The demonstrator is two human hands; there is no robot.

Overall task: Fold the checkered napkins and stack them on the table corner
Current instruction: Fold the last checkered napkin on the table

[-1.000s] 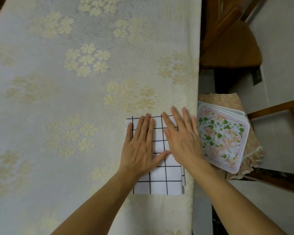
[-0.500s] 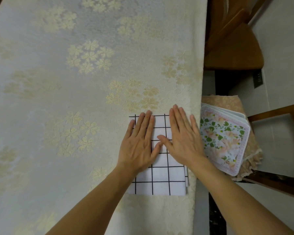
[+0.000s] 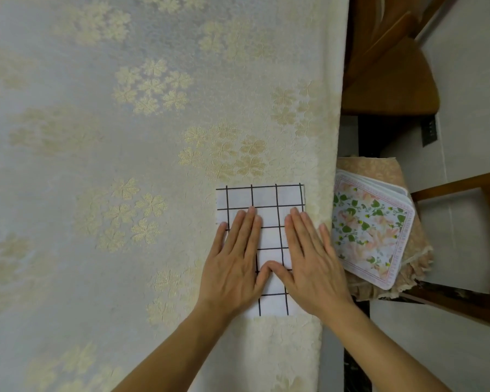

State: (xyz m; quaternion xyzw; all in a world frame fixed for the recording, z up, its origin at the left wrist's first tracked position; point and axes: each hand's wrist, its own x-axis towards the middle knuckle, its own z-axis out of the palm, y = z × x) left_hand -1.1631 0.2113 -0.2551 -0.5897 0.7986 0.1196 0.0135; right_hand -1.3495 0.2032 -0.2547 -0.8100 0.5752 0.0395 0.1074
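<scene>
1. Two hands lie flat, side by side, on one folded checkered napkin [image 3: 266, 205] in the head view, and neither grip is closed on anything.
2. The left hand [image 3: 234, 267] has its fingers straight and close together, palm down on the napkin's left half, pressing rather than grasping.
3. The right hand [image 3: 311, 264] lies likewise, fingers straight and slightly spread over the right half, its little finger reaching the cloth at the napkin's edge; the two thumbs meet tip to tip in the middle.
4. The napkin, white with a black grid, sits near the right edge of the worktop [image 3: 96, 193], on a cream flowered tablecloth; how many layers it has I cannot tell.
5. Just beyond that edge, lower down, a stack of floral mats [image 3: 371, 236] rests on what may be a cushioned chair [image 3: 416, 239].
</scene>
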